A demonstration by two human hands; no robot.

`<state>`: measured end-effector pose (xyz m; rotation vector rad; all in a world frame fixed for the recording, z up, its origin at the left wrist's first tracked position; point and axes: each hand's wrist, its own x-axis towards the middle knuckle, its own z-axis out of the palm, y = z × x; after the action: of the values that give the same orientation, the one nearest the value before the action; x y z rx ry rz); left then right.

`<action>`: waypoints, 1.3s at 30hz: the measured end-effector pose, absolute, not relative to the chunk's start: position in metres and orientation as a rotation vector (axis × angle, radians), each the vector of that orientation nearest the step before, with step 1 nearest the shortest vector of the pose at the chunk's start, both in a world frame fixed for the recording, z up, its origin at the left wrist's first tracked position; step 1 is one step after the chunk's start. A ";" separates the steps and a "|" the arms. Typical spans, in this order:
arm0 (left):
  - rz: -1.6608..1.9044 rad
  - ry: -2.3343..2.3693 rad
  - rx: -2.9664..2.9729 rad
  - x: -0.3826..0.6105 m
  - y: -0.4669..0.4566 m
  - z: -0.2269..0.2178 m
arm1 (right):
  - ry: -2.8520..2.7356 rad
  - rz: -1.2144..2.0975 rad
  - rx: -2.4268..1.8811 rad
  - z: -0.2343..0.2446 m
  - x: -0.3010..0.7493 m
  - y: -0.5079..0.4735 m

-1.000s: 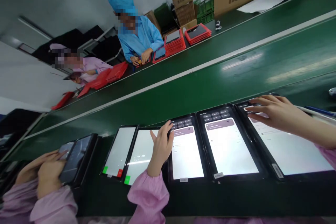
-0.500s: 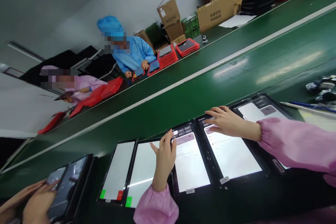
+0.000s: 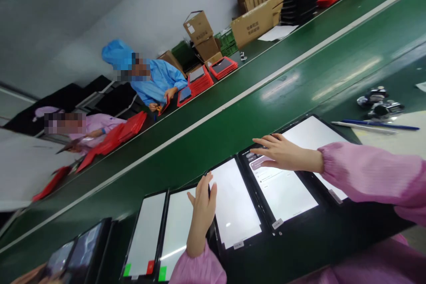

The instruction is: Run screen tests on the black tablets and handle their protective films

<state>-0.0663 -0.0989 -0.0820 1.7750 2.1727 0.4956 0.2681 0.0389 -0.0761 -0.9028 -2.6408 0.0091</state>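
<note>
Two hands are over the tablets. The right hand [image 3: 282,153] has spread fingers, tips on one lit tablet [image 3: 282,191]; the left hand [image 3: 202,215], fingers near together, touches edge of next tablet [image 3: 234,202], on green conveyor belt [image 3: 266,115].

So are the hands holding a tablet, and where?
Nothing looks gripped: the right hand has its fingers resting on one tablet's screen; the left hand sits at another tablet's edge.

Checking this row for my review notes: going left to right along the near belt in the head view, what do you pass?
dark tablet, tablet with red and green marks, tablet with green mark, left hand, white-screened tablet, right hand, blue pen
</note>
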 end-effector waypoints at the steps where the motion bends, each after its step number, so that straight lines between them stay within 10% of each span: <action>1: 0.537 2.172 1.772 -0.070 -0.105 -0.081 | -2.609 -0.002 -0.932 -0.072 0.286 0.040; 12: 0.678 2.109 1.968 -0.040 -0.108 -0.091 | -2.353 -0.110 -1.349 -0.075 0.463 0.041; 39: 0.257 2.145 2.118 0.006 -0.083 -0.070 | -2.597 -0.218 -0.898 -0.082 0.327 0.018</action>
<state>0.0059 -0.0829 -0.0698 2.1178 2.1454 0.2570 0.3271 0.0182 -0.0820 -0.8983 -2.5973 -0.2179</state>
